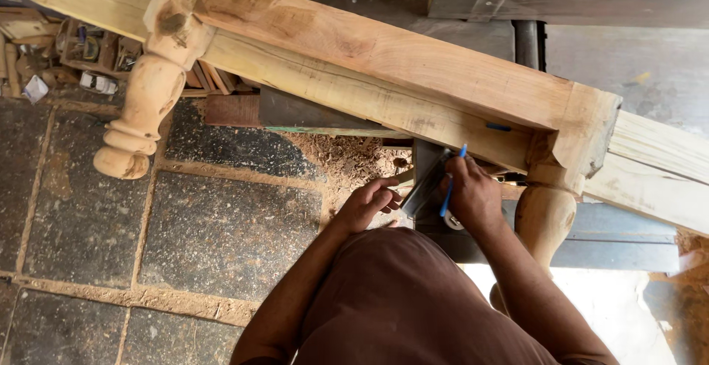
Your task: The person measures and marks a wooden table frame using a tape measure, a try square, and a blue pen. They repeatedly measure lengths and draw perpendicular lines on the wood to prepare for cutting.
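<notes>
Wooden frame (384, 69), two turned legs (144, 106)

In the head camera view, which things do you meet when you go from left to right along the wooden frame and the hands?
Turned wooden leg → left hand → metal square → blue pen → right hand → second turned leg.

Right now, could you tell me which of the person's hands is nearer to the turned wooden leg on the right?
The right hand, holding a blue pen, is just beside the turned leg. The left hand is farther away, on the other side of the metal square.
</notes>
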### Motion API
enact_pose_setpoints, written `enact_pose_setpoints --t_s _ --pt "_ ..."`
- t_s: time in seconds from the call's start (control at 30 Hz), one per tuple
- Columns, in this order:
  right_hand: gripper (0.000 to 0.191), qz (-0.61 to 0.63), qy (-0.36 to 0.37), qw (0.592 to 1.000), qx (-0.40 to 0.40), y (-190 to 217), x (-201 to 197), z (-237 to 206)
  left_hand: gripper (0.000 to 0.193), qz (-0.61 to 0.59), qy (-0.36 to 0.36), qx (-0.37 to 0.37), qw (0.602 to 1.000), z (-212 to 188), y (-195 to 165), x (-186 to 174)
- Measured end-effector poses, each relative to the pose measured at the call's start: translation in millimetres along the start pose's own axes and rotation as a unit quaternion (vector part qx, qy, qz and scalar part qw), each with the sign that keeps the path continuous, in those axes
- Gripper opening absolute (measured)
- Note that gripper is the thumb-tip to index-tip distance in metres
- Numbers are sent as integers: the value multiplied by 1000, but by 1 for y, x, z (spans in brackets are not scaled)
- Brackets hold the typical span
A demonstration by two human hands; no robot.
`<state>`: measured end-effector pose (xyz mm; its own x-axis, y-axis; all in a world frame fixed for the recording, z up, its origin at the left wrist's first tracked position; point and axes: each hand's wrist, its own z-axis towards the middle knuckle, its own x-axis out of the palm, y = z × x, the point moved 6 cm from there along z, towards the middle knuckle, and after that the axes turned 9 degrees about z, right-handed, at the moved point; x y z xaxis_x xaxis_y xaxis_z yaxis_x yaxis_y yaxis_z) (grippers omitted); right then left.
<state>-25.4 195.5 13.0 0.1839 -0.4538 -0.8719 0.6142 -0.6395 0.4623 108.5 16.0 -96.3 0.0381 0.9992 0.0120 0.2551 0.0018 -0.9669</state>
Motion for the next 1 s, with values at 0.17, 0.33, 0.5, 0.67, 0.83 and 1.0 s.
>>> enact_pose_setpoints --t_s 0.17,0.33,0.5,0.67,0.83,1.0 --pt "16 29 7 998 -58 41 0 9 68 85 -15 21 996 -25 -11 -28" --pt "22 41 94 994 -35 81 27 25 49 99 -235 38 966 -71 -38 -164" --pt "33 -8 88 983 -164 115 50 34 33 147 -360 119 914 -110 -108 -327" --pt "33 -4 207 978 -5 87 99 48 52 432 -400 -187 787 -134 -111 -471" --pt "39 -118 80 989 40 59 92 39 84 272 -226 -141 925 -74 -43 -557" --pt "29 -101 22 993 51 73 73 20 89 29 -136 -63 988 -50 -11 -575"
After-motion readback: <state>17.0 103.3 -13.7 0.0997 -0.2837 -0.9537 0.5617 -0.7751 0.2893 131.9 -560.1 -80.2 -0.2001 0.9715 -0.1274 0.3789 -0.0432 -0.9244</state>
